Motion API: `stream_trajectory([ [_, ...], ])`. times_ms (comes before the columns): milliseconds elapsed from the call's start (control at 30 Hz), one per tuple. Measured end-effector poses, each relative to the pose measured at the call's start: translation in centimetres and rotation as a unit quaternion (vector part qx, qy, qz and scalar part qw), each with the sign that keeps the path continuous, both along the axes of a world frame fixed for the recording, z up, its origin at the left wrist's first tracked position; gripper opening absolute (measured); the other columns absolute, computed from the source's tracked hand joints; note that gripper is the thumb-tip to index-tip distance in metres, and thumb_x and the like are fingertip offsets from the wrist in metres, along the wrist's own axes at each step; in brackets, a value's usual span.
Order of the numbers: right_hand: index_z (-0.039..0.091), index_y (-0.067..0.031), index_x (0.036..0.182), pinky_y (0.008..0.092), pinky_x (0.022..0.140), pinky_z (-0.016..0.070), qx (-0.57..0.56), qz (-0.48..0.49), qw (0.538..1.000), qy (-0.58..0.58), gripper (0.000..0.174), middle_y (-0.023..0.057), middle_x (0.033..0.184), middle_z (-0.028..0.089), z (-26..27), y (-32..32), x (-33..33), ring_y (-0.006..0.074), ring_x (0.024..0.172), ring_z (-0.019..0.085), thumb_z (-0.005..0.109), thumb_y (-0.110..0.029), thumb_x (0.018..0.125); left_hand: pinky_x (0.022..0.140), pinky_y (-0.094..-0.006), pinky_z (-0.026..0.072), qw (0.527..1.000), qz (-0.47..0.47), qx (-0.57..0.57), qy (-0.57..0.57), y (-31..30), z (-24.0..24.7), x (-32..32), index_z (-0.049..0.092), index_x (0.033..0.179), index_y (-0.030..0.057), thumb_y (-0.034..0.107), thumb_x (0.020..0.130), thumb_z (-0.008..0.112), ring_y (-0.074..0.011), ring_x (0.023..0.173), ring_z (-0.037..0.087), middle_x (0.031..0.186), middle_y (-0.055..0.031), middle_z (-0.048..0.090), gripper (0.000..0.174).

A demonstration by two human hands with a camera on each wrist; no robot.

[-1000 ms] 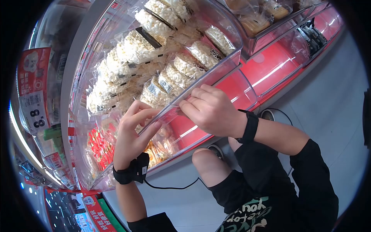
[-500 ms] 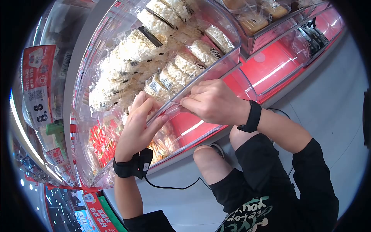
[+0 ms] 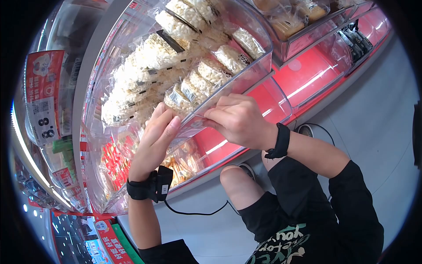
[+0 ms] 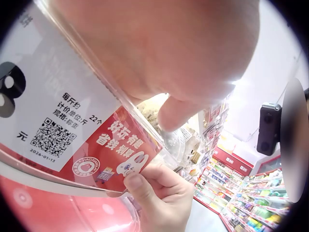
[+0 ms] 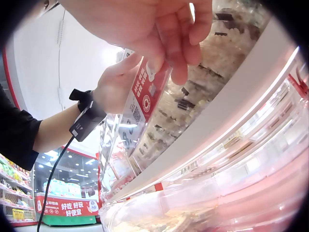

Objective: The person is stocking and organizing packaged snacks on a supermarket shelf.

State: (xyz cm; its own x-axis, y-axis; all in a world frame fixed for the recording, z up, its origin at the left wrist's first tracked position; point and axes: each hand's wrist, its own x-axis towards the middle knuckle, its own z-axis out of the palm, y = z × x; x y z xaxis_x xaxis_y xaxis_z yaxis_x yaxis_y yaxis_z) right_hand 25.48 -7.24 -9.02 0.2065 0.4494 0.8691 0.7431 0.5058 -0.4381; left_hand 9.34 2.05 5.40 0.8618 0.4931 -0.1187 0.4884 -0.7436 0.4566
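In the head view, a clear plastic bin (image 3: 246,79) holds bagged puffed-rice cakes (image 3: 162,50). A red and white price card (image 4: 79,113) with a QR code stands at its front wall. My right hand (image 3: 237,116) pinches the card's red corner, thumb on the printed face and fingers behind, as the left wrist view shows. My left hand (image 3: 154,136) lies over the bin's rim, its thumb raised off the front and its fingertips hidden. From the right wrist side, the card (image 5: 140,96) appears between both hands.
Beneath sits a red lower shelf (image 3: 259,99) with packets (image 3: 180,165) at its left. Red-wrapped snacks (image 3: 115,165) fill a neighbouring bin. Another price sign (image 3: 44,94) stands at far left. Knees (image 3: 235,182) are close below the shelf edge.
My left hand has shifted slightly right along the rim, and its thumb has lifted from the front wall to above it. The right hand stays at the card with a small shift.
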Motion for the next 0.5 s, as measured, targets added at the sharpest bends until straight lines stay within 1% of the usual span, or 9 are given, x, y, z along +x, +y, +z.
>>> stream_trajectory([
  [67, 0.069, -0.0048, 0.083, 0.0344, 0.06, 0.0495, 0.003, 0.007, 1.0, 0.023, 0.016, 0.0041, 0.07, 0.062, 0.0, 0.0, -0.2, 0.0208, 0.066, 0.061, 0.079, -0.009, 0.071, 0.085, -0.0275, 0.0328, 0.999, 0.01, -0.028, -0.019, 0.1, 0.0, -0.2, 0.047, 0.091, -0.0007, 0.023, 0.101, 0.043, -0.018, 0.09, 0.04, 0.094, -0.0078, 0.039, 0.026],
  [133, 0.069, -0.005, 0.084, 0.0346, 0.06, 0.0489, 0.012, 0.015, 0.999, 0.042, 0.017, 0.0046, 0.071, 0.061, -0.1, 0.0, -0.3, 0.0214, 0.066, 0.06, 0.079, -0.009, 0.071, 0.084, -0.0264, 0.0331, 1.0, 0.006, -0.017, -0.024, 0.3, -0.3, -0.3, 0.049, 0.091, -0.0012, 0.022, 0.101, 0.045, -0.0175, 0.088, 0.041, 0.093, -0.0071, 0.039, 0.025],
  [267, 0.07, -0.0044, 0.087, 0.0343, 0.063, 0.049, -0.012, -0.001, 1.0, -0.009, 0.018, 0.0056, 0.075, 0.063, 0.1, -0.2, 0.1, 0.0213, 0.067, 0.061, 0.078, -0.011, 0.073, 0.082, -0.026, 0.037, 0.999, 0.026, 0.02, -0.017, -0.1, -0.1, -0.1, 0.055, 0.093, -0.0033, 0.016, 0.098, 0.05, -0.0175, 0.085, 0.046, 0.091, -0.0066, 0.047, 0.021],
  [333, 0.07, -0.0038, 0.089, 0.0343, 0.064, 0.0488, -0.027, -0.018, 0.999, -0.04, 0.018, 0.0057, 0.075, 0.064, 0.5, -0.3, 0.2, 0.0209, 0.067, 0.061, 0.077, -0.012, 0.074, 0.079, -0.0316, 0.0418, 0.994, 0.002, 0.087, -0.068, -0.6, 0.0, -0.8, 0.06, 0.095, -0.0029, 0.012, 0.095, 0.054, -0.0227, 0.087, 0.053, 0.092, -0.0109, 0.053, 0.016],
  [367, 0.07, -0.0035, 0.09, 0.0341, 0.064, 0.0485, -0.039, -0.035, 0.995, -0.081, 0.018, 0.006, 0.076, 0.064, 0.8, -0.6, 0.5, 0.0208, 0.067, 0.062, 0.076, -0.011, 0.075, 0.078, -0.0344, 0.0442, 0.988, -0.01, 0.122, -0.094, -1.0, 0.1, -1.3, 0.063, 0.096, -0.0026, 0.01, 0.094, 0.056, -0.0253, 0.088, 0.057, 0.092, -0.0131, 0.056, 0.014],
  [400, 0.07, -0.0032, 0.091, 0.0339, 0.064, 0.0483, -0.049, -0.052, 0.99, -0.122, 0.018, 0.0062, 0.076, 0.065, 0.9, -0.9, 0.9, 0.0206, 0.067, 0.062, 0.076, -0.01, 0.075, 0.079, -0.0354, 0.0466, 0.977, 0.019, 0.177, -0.118, -1.7, 0.5, -2.3, 0.063, 0.099, -0.001, 0.005, 0.091, 0.058, -0.0276, 0.093, 0.06, 0.095, -0.0138, 0.06, 0.011],
  [433, 0.07, -0.0029, 0.092, 0.0337, 0.064, 0.048, -0.058, -0.068, 0.983, -0.163, 0.018, 0.0065, 0.077, 0.065, 1.2, -1.3, 1.3, 0.0204, 0.068, 0.062, 0.075, -0.01, 0.076, 0.083, -0.0364, 0.0446, 0.944, 0.018, 0.291, -0.154, -1.9, 0.4, -3.9, 0.064, 0.099, 0.0003, 0.001, 0.089, 0.057, -0.0285, 0.092, 0.058, 0.095, -0.0126, 0.06, 0.012],
  [467, 0.068, -0.002, 0.092, 0.0343, 0.062, 0.0467, -0.112, -0.055, 0.978, -0.169, 0.017, 0.006, 0.076, 0.064, 1.7, -2.2, 1.4, 0.0198, 0.067, 0.06, 0.073, -0.008, 0.077, 0.088, -0.0372, 0.0419, 0.923, 0.033, 0.363, -0.123, -2.2, 0.6, -6.0, 0.064, 0.102, 0.0016, -0.001, 0.088, 0.056, -0.0285, 0.098, 0.059, 0.1, -0.0116, 0.061, 0.016],
  [500, 0.066, -0.0028, 0.089, 0.0336, 0.064, 0.0467, -0.075, -0.059, 0.98, -0.177, 0.015, 0.005, 0.073, 0.061, 2.3, -2.7, 1.5, 0.0198, 0.067, 0.06, 0.069, -0.01, 0.077, 0.093, -0.038, 0.0393, 0.896, 0.049, 0.431, -0.088, -2.4, 0.8, -7.7, 0.063, 0.104, 0.0029, -0.003, 0.087, 0.055, -0.0284, 0.104, 0.059, 0.106, -0.0105, 0.062, 0.02],
])
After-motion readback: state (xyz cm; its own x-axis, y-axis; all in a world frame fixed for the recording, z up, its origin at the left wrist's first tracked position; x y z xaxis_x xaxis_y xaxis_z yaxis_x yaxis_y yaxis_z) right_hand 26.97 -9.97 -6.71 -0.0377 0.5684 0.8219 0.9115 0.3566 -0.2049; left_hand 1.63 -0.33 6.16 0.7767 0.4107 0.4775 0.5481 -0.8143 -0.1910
